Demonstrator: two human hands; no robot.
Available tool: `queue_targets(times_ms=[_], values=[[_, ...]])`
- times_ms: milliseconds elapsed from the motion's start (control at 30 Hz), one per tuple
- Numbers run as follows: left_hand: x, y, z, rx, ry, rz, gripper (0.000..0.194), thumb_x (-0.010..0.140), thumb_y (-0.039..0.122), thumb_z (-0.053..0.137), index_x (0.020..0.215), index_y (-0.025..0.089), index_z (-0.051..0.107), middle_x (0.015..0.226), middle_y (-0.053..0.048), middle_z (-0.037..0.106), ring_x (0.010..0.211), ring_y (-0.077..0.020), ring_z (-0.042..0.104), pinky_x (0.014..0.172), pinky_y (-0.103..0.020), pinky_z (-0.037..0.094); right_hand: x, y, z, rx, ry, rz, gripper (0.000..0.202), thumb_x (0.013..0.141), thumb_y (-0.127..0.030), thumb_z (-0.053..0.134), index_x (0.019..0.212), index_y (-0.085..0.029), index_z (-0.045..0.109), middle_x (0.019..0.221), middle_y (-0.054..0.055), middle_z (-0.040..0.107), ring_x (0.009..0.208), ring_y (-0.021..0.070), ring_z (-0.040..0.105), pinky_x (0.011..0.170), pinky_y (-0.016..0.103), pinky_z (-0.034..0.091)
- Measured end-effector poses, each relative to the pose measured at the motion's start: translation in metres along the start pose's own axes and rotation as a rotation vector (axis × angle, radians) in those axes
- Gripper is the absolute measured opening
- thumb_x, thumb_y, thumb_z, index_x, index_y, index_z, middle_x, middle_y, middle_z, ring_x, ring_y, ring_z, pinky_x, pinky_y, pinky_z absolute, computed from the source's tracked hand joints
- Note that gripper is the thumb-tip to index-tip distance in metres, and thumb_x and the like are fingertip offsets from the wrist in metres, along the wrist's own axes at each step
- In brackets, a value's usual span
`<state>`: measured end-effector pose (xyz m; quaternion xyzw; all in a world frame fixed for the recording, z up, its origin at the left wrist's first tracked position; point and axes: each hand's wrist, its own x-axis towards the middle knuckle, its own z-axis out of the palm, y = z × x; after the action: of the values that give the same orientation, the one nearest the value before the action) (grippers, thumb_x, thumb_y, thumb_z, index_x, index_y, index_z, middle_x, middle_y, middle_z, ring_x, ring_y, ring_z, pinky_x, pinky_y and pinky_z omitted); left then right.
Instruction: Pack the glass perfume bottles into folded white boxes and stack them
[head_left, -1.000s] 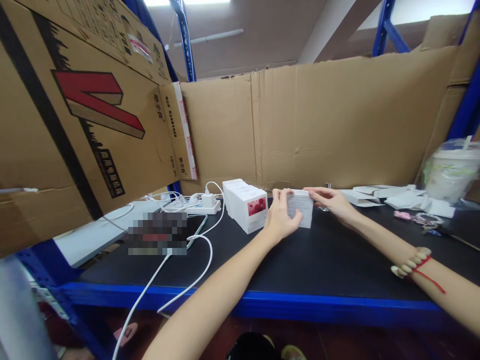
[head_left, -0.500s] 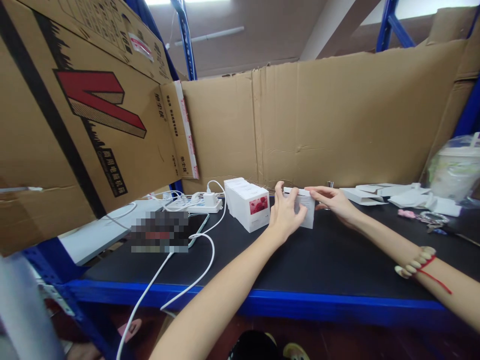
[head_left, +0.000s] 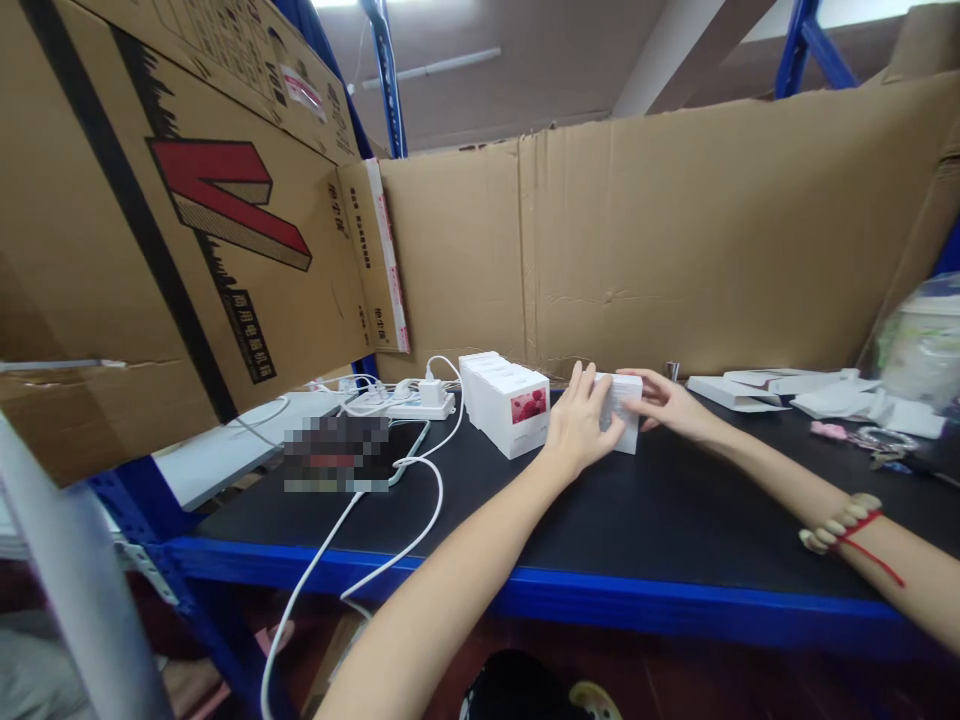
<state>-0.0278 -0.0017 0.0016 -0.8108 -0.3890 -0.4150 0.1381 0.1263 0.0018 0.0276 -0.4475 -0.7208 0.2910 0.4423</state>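
head view: nearest is the blue shelf edge (head_left: 615, 592), with the black surface (head_left: 637, 520) behind it. above that surface both forearms reach in, a beaded bracelet (head_left: 840, 525) on the right one. the left hand (head_left: 576, 432) has its fingers bent along the left side and top of a small white box (head_left: 627, 438), thumb across the printed face, so they stand about a box's width apart, closed on it. the right hand (head_left: 670, 405) has thumb and fingers close together at the upper right corner, lightly clamped there; the far fingertips are hidden.

the box stands upright on the black surface, just right of a row of white boxes (head_left: 501, 398). it looks like thin card: probably light, fairly stiff along the edges, a bit slick, and easy to dent across the broad face. the side edges look the safest hold, with little squeeze. how full it is, i cannot tell. farther back are loose white card pieces (head_left: 739, 393), then the cardboard wall (head_left: 712, 240).
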Motion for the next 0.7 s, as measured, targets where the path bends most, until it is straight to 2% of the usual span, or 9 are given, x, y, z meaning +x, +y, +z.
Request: queue_targets(times_ms=[100,167,300,400,500,567,700], values=[[0.001,0.000,-0.004,0.068,0.002,-0.045,0.041,0.076,0.022,0.043,0.116,0.017,0.043,0.131,-0.014,0.037,0.124,-0.0279,0.032,0.092,-0.040,0.040,-0.001,0.008,0.000,-0.187,-0.218,0.018,0.058,0.051,-0.046,0.068,0.101,-0.018,0.060,0.082,0.007,0.065,0.065,0.0184,0.058,0.045,0.027,0.048],[0.000,0.002,-0.007,0.115,-0.022,-0.084,0.041,0.077,0.022,0.042,0.118,0.017,0.044,0.125,-0.014,0.042,0.115,-0.0279,0.041,0.091,-0.042,0.038,-0.002,0.014,0.001,-0.310,-0.275,-0.005,0.049,0.052,-0.044,0.066,0.092,-0.015,0.062,0.073,0.006,0.065,0.060,0.0173,0.057,0.048,0.029,0.048],[-0.003,0.014,-0.012,0.100,-0.123,-0.095,0.049,0.080,0.028,0.039,0.127,0.016,0.035,0.113,-0.012,0.050,0.100,-0.0246,0.048,0.086,-0.039,0.039,0.001,0.023,0.004,-0.537,-0.171,-0.044,0.034,0.055,-0.043,0.065,0.075,-0.016,0.062,0.062,0.003,0.062,0.056,0.0181,0.056,0.054,0.031,0.046],[-0.004,0.023,-0.013,0.024,-0.201,-0.110,0.056,0.082,0.035,0.037,0.134,0.018,0.024,0.110,-0.011,0.052,0.098,-0.0228,0.050,0.085,-0.037,0.039,0.003,0.026,0.008,-0.556,-0.137,-0.087,0.030,0.057,-0.041,0.065,0.077,-0.018,0.061,0.066,0.004,0.063,0.061,0.0198,0.057,0.056,0.031,0.046],[-0.004,0.024,-0.014,-0.047,-0.228,-0.200,0.059,0.083,0.040,0.036,0.136,0.019,0.018,0.116,-0.011,0.050,0.103,-0.0242,0.050,0.089,-0.039,0.037,0.002,0.025,0.013,-0.421,-0.211,-0.108,0.044,0.054,-0.040,0.068,0.090,-0.017,0.060,0.070,0.004,0.063,0.065,0.0195,0.057,0.057,0.030,0.046],[-0.004,0.020,-0.016,-0.108,-0.229,-0.292,0.062,0.082,0.041,0.037,0.136,0.017,0.016,0.122,-0.013,0.048,0.108,-0.0259,0.048,0.092,-0.040,0.035,0.000,0.022,0.016,-0.313,-0.282,-0.079,0.059,0.052,-0.041,0.069,0.104,-0.015,0.054,0.071,0.004,0.063,0.059,0.0160,0.055,0.052,0.028,0.045],[-0.005,0.010,-0.015,-0.249,-0.270,-0.443,0.069,0.079,0.043,0.044,0.135,0.016,0.015,0.125,-0.014,0.048,0.112,-0.0275,0.048,0.093,-0.040,0.037,-0.005,0.019,0.018,-0.133,-0.335,0.045,0.086,0.056,-0.042,0.066,0.129,-0.015,0.030,0.074,0.001,0.061,0.043,0.0069,0.043,0.042,0.023,0.039]])
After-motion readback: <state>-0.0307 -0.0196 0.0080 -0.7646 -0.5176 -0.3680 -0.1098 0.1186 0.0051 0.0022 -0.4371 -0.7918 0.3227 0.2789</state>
